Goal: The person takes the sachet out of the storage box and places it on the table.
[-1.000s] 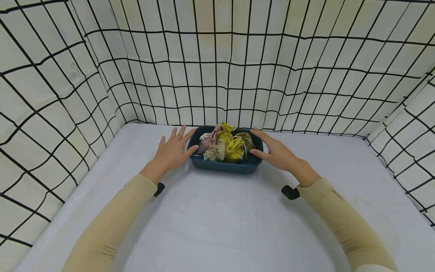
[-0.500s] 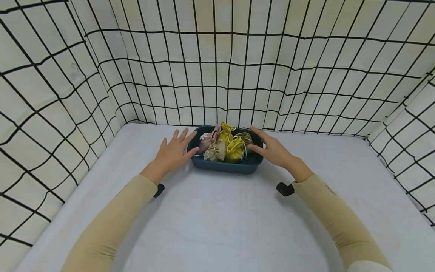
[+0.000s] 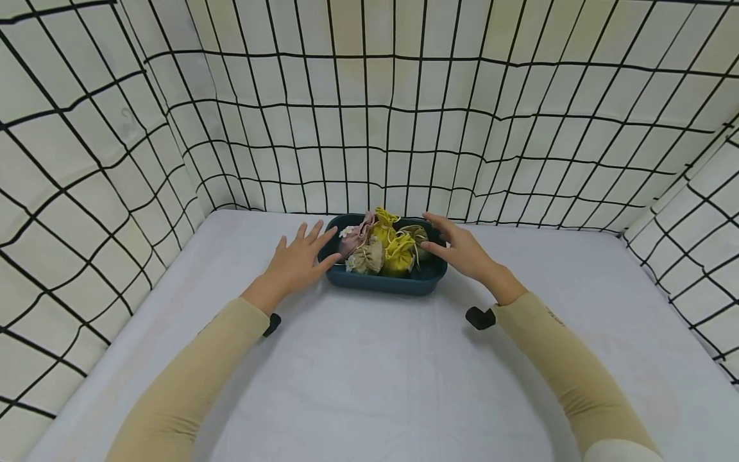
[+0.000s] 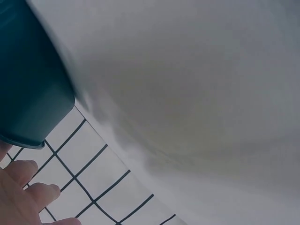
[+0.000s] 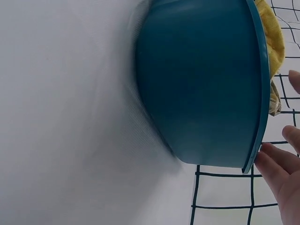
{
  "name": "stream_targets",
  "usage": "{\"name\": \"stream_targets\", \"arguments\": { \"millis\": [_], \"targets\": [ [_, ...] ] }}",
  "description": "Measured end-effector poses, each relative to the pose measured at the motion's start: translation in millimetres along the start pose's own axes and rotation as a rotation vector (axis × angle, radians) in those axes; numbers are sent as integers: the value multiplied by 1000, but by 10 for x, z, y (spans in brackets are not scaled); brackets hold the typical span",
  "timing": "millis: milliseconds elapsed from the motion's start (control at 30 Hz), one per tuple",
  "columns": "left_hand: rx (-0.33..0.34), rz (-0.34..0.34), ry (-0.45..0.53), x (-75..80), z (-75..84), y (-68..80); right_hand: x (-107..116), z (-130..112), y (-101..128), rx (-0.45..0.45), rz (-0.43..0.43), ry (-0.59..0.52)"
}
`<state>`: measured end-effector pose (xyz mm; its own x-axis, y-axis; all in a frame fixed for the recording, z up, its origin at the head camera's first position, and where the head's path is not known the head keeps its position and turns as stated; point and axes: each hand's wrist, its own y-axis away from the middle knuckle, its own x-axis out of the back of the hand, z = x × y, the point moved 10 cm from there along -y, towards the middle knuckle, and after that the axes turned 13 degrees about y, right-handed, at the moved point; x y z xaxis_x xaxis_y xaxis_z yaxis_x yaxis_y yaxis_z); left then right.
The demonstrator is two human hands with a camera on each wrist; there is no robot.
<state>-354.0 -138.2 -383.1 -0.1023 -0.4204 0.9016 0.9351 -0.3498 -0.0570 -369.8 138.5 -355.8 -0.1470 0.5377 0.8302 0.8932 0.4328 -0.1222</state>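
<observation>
A dark blue tub (image 3: pixel 385 279) is seen near the back of the white tabletop (image 3: pixel 369 372), close to the checked cloth wall (image 3: pixel 369 115). Small tied cloth bags are piled inside it. 2 yellow bags (image 3: pixel 398 253) are seen in the middle, a pink bag (image 3: pixel 353 236) with a little flower on the left, a tan bag (image 3: pixel 365 258) in front, and another pale bag (image 3: pixel 418 236) on the right.

The left hand (image 3: pixel 300 260) is held flat and open at the left end of the tub, with the fingers spread and the fingertips at the rim. Whether the tub is really touched there cannot be told. The right hand (image 3: pixel 458 250) is also open, with the fingers stretched over the right end of the tub, close to the pale bag. In the right wrist view, the fingertips (image 5: pixel 274 168) are seen just beside the rim of the tub (image 5: pixel 201 84). Nothing is gripped by either hand.

So far, it looks like nothing has been done. All the bags are seen in the tub and none has been lifted out. No bag lies on the tabletop. The tub has not been picked up. The taking hold is judged to be left to do.
</observation>
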Motion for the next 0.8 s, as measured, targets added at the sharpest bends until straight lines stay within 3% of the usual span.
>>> {"name": "stream_targets", "arguments": {
  "millis": [533, 800],
  "targets": [
    [-3, -18, -7, -43, 7, -10, -54, -6, -174, -45, 32, 169],
    [11, -19, -19, -37, -16, 4, -109, -29, -226, -63, 2, 207]
  ]
}}
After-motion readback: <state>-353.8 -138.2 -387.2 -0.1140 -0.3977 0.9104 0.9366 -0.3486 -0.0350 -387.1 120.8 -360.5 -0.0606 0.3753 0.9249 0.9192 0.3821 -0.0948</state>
